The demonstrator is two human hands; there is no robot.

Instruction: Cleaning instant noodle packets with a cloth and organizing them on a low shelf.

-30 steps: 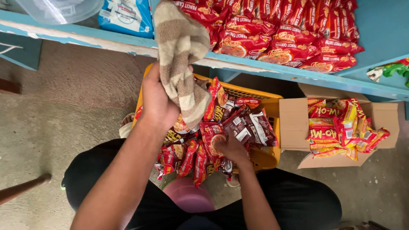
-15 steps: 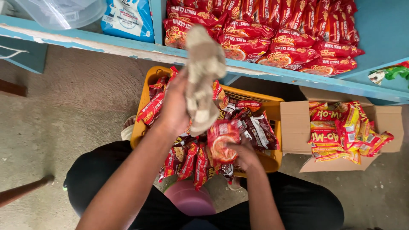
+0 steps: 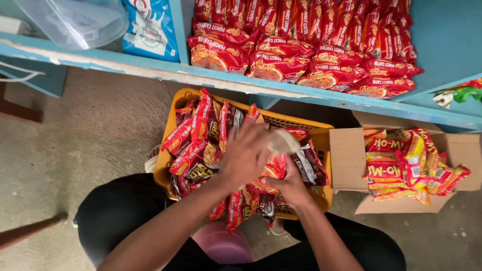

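Left hand (image 3: 246, 156): we press a beige cloth (image 3: 283, 141) onto the packet.
Right hand (image 3: 291, 184): we grip the red packet (image 3: 270, 173) from beneath, over the yellow basket (image 3: 173, 150).

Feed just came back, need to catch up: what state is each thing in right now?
Left hand: over the basket, pressing a cloth onto a packet.
Right hand: grip shut on a red packet.
Yellow basket: on the floor, heaped with packets.
Cardboard box: flaps open, packets inside.
Shelf: red packets stacked in rows.
Clear tub: on the shelf, tipped.
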